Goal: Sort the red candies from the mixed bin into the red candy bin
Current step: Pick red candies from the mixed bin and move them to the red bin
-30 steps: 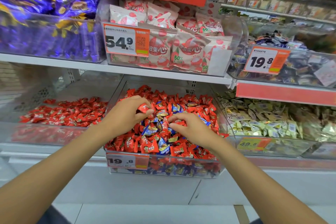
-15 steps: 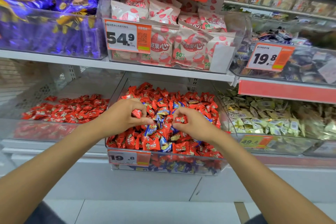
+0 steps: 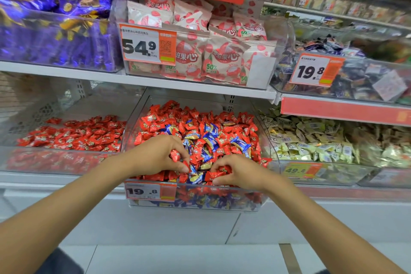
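A: Starting from the left, how far along is the sorting?

B: The red candy bin [image 3: 26,162] on the lower shelf has one flat layer of red pieces, so some work is done. In my judgement it is far from finished.

A: Why?

B: The mixed bin [image 3: 222,198] just beside it, in the middle, is heaped, and most of the heap is red candies [image 3: 155,118]. All of them need to go to the left.

A: What are the hands doing?

B: The left hand [image 3: 155,158] is inside the mixed bin near its front. Its fingers are curled around one red piece in the palm, and the fingertips pinch a second one. The right hand [image 3: 240,173] is close beside it, with thumb and fingers closed on one red piece. Both are over the heap, not over the red bin.

A: Can you count?

B: Two hands, and one bin of each kind. At least three red pieces are in the fingers. The loose red ones are too many to count. Of the blue candies [image 3: 213,129] I see roughly a dozen on top, and more show through the front wall.

A: And to the right?

B: The bin of pale candies [image 3: 311,176] is not part of the task.
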Demonstrator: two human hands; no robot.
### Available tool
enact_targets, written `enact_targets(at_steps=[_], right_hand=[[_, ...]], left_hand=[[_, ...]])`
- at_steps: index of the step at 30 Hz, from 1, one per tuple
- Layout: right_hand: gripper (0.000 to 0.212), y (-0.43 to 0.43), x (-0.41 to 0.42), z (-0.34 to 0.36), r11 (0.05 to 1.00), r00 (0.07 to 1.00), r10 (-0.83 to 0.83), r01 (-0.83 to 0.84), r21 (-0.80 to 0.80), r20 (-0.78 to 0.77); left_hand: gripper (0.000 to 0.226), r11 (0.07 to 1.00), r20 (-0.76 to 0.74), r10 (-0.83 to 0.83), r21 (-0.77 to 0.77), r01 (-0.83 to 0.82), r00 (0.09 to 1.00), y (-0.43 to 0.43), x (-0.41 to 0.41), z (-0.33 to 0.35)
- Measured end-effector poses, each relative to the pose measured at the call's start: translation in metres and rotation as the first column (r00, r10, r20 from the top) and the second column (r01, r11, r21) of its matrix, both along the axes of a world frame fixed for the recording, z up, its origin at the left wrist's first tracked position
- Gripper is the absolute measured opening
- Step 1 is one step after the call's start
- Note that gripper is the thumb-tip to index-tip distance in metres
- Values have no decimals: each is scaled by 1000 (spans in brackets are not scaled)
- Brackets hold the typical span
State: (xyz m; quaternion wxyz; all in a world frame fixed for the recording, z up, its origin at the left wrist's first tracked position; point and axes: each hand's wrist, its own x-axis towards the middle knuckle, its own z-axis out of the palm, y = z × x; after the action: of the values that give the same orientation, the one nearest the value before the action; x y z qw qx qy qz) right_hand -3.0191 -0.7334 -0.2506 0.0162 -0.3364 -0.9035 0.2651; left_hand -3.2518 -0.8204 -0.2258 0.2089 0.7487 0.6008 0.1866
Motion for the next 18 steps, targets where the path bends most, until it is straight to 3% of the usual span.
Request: enact_targets(at_steps=[5, 10, 13, 18], right_hand=[[22, 1, 2, 7, 996, 989, -72, 77, 37, -126], [9, -2, -6, 21, 974, 927, -195, 220, 45, -321], [12, -5, -23, 36, 957, 865, -229, 284, 59, -446], [15, -22, -91, 60, 976, 843, -135, 203, 75, -521]], left_hand=[[11, 994, 153, 44, 90, -58, 987, -2, -5, 1], [11, 969, 268, 59, 215, -119, 962, -10, -12, 7], [14, 932, 291, 102, 305, -194, 951, -19, -29, 18], [9, 890, 295, 246, 309, -336, 923, -42, -103, 22]])
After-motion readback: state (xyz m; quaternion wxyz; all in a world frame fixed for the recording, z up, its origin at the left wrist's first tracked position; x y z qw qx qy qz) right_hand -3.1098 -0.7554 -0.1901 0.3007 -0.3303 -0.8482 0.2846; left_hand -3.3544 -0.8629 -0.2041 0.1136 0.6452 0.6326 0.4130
